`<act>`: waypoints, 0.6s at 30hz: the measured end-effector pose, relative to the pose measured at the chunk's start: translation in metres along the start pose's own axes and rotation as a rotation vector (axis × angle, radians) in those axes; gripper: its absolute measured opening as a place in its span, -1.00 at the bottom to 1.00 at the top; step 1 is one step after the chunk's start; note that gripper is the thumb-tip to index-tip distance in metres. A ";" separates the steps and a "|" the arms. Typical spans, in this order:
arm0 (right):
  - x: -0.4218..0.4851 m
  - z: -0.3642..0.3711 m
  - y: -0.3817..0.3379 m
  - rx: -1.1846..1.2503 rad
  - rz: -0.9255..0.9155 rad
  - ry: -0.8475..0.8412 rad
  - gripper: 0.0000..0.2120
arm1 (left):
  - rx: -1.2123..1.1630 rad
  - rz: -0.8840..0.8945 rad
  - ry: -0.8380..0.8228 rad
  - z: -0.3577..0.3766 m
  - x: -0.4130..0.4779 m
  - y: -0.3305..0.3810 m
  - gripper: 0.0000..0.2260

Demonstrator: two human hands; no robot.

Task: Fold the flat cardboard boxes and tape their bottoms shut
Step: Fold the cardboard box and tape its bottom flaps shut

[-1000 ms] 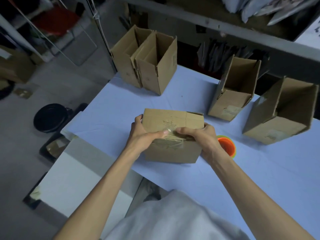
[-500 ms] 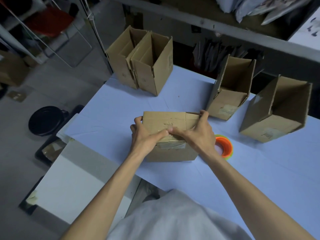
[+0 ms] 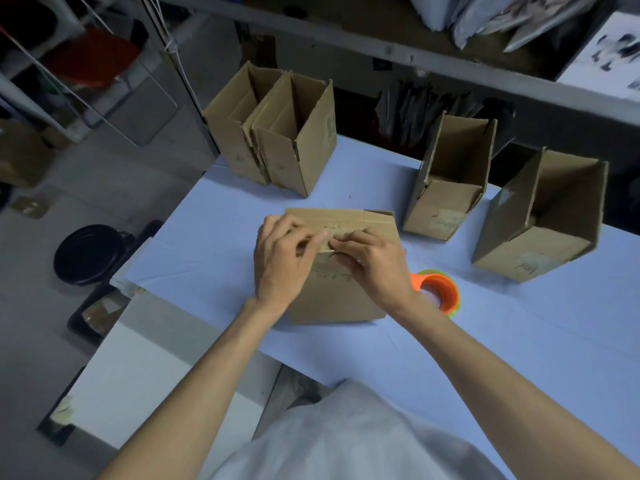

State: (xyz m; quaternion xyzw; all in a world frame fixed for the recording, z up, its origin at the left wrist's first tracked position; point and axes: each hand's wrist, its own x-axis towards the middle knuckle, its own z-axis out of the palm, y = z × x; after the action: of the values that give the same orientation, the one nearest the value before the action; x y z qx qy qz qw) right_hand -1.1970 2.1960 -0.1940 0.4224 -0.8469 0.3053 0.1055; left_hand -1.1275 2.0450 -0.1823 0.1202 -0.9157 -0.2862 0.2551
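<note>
A brown cardboard box [image 3: 343,299] stands on the light blue table [image 3: 519,341] with its closed bottom flaps facing up. Clear tape runs over the flap seam and down the near side. My left hand [image 3: 282,261] lies on the box's left top edge, thumb pressing at the seam. My right hand [image 3: 372,263] rests on the top right, fingertips meeting the left thumb at the tape. An orange tape roll [image 3: 438,292] with a green rim lies just right of the box, behind my right wrist.
Two upright open boxes [image 3: 277,140] stand at the table's far left. Two more boxes [image 3: 446,188] [image 3: 540,223] lie tipped at the far right. A shelf rack runs behind the table. A white board [image 3: 145,368] sits lower left, a black round lid [image 3: 88,254] on the floor.
My right hand slid from the box's right side onto the top seam, fingertips now meeting my left thumb. The left hand shifted further onto the top.
</note>
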 end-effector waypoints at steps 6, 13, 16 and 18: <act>0.005 -0.003 0.007 0.041 -0.002 -0.047 -0.70 | 0.166 0.243 -0.035 0.001 -0.006 -0.017 -0.79; 0.006 -0.002 0.018 -0.007 0.078 -0.031 -0.89 | 0.085 0.075 -0.086 0.004 0.005 -0.003 -0.83; 0.002 -0.005 0.028 0.063 0.094 -0.074 -0.84 | -0.023 0.028 -0.189 0.001 0.006 -0.012 -0.82; -0.002 -0.010 0.038 0.111 0.073 -0.150 -0.67 | -0.080 0.024 -0.284 -0.003 0.005 -0.015 -0.71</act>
State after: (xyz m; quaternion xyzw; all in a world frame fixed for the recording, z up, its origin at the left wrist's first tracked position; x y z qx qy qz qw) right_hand -1.2261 2.2201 -0.2033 0.4180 -0.8491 0.3229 0.0072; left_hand -1.1290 2.0294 -0.1872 0.0576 -0.9318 -0.3335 0.1311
